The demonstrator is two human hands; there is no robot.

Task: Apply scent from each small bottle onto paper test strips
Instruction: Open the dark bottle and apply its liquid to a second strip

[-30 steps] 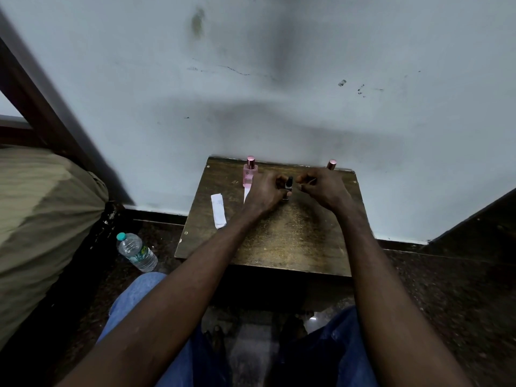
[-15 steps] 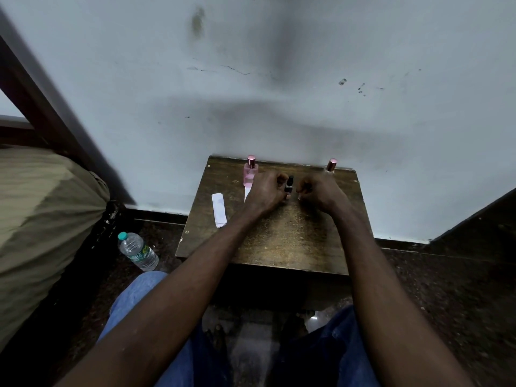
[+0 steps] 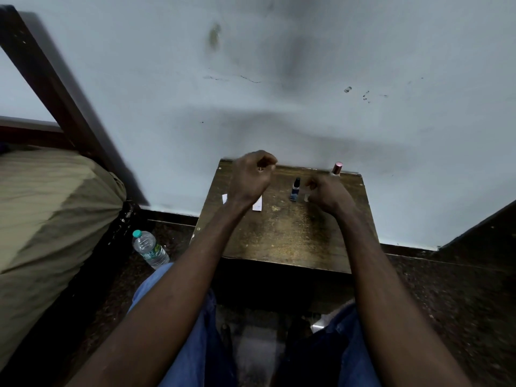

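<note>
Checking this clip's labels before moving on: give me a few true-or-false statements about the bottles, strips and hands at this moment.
1. The dark bottle stands on the table between the left hand and right hand. True.
2. The water bottle is on the table. False: it lies on the floor, left of the table.
3. A pink-capped bottle stands at the table's back right corner. True.
4. No paper strips are on the table. False: white strips lie beside the left wrist.
5. Both hands lie flat with straight fingers. False: both have curled fingers.
</note>
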